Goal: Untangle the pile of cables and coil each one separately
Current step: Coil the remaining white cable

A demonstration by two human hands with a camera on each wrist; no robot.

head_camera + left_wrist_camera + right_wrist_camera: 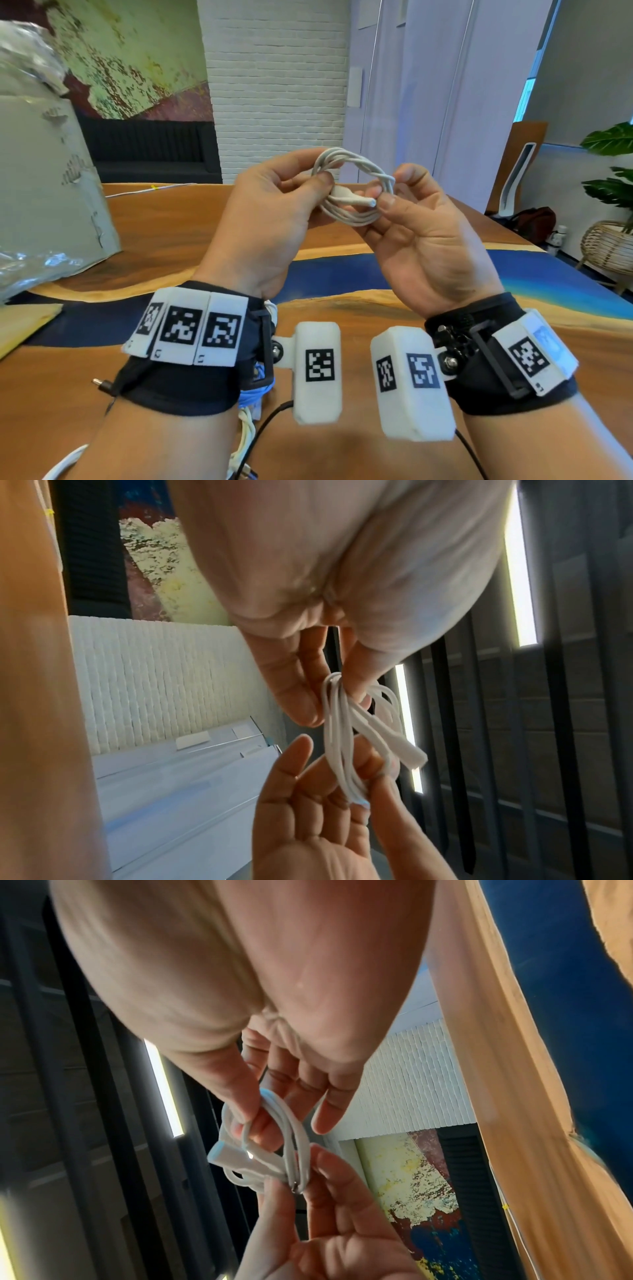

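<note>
A white cable (352, 185), wound into a small coil, is held up in the air above the wooden table (359, 308). My left hand (317, 176) pinches the coil's left side between thumb and fingers. On the coil's right side my right hand (392, 190) pinches the strands where the cable wraps round them. The white plug (356, 199) lies across the middle of the coil. The left wrist view shows the coil (337, 731) hanging from my left fingers (301, 693), plug (407, 756) sticking out. In the right wrist view my right fingers (246, 1104) grip the coil (294, 1139).
Below my wrists, more cables lie on the table: a white one (245, 442), a blue one (255, 390) and a black one (270, 416). A grey box (44, 178) stands at the left. A thin white cable (147, 190) lies at the far edge.
</note>
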